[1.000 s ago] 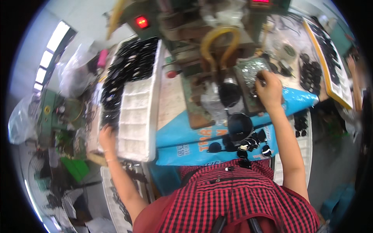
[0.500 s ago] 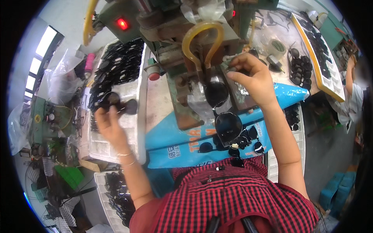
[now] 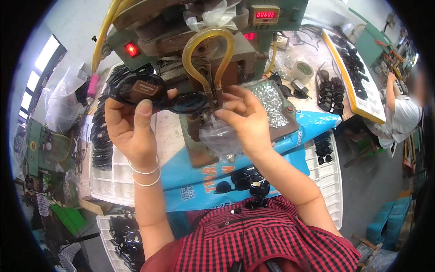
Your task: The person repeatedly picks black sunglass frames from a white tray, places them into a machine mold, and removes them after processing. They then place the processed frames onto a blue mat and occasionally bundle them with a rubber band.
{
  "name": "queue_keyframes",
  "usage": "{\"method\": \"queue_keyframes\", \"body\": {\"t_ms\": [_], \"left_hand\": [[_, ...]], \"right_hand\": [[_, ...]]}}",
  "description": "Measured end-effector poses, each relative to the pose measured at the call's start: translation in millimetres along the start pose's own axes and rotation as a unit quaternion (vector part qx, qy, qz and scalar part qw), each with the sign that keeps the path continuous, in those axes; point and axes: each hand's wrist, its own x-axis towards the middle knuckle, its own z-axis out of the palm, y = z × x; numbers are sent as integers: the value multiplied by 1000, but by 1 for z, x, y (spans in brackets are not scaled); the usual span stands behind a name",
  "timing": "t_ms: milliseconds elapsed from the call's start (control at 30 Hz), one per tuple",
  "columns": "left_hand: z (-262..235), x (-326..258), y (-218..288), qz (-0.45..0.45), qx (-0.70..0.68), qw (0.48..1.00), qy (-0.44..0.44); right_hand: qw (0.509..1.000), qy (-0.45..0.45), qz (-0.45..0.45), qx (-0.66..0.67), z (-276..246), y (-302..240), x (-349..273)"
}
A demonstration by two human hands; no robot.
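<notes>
My left hand (image 3: 136,129) grips a dark sunglasses front (image 3: 186,103) by one lens, thumb in front and fingers behind. A rectangular label shows on that lens. The other lens end reaches the metal tips (image 3: 213,93) of a bench machine, beneath a looped yellow tube (image 3: 208,34). At those tips my right hand (image 3: 248,120) is closed in a pinch against the end of the frame. Whatever small thing its fingertips hold is hidden. A tray of small silvery pieces (image 3: 272,106) lies just right of that hand. Clear plastic (image 3: 219,138) covers the machine's base below.
Several sunglasses (image 3: 247,179) lie on blue plastic sheeting (image 3: 176,174) before my lap. White trays (image 3: 104,181) with dark frames stand left; a yellow-edged tray (image 3: 351,109) stands right. A tape roll (image 3: 302,72) sits on the bench. Another person (image 3: 401,102) works at far right.
My left hand has risen from the left tray to the machine with a sunglasses front. The pair that hung at the machine has gone from there. My right hand has moved in to the tips.
</notes>
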Motion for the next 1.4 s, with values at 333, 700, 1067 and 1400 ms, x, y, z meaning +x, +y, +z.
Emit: {"method": "queue_keyframes", "body": {"t_ms": [333,700,1067,1400], "left_hand": [[19,-60,12,236,145,923,-266],[32,-71,-9,348,156,886,-264],[30,-94,0,278,177,921,-210],[-277,-110,-37,-112,793,599,-30]], "right_hand": [[687,75,-108,-714,-119,34,5],[805,60,-202,-555,-126,58,32],[785,82,-213,-576,-142,55,35],[823,85,-187,-530,-129,37,26]]}}
